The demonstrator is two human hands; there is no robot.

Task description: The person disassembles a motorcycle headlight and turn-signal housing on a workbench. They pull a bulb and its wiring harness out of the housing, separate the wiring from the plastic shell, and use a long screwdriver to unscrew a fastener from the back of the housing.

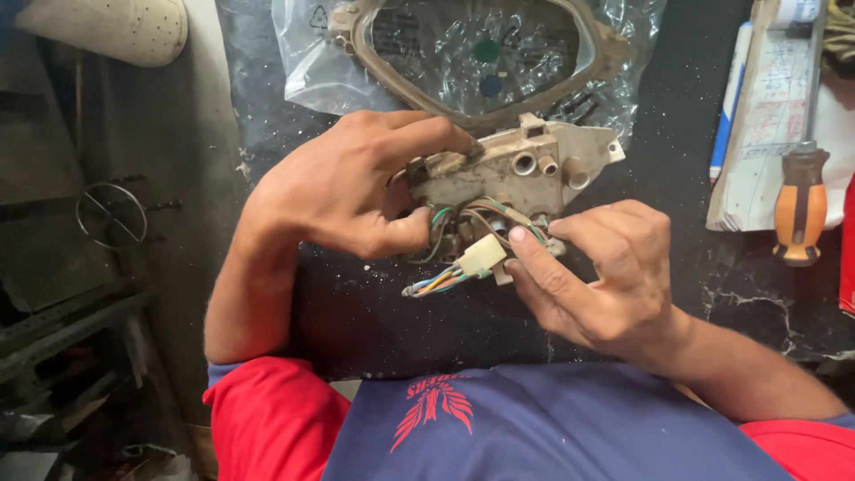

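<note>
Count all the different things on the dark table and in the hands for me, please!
Dirty beige instrument housing with coloured wires, held in both hands: 1
White wire connector: 1
Clear plastic bag with a gauge cover: 1
Orange and black screwdriver: 1
Stack of papers: 1
Total: 5

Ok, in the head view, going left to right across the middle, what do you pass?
Wire ring → left hand → dirty cream housing with its wire bundle → right hand → stack of papers → orange-handled screwdriver.
</note>
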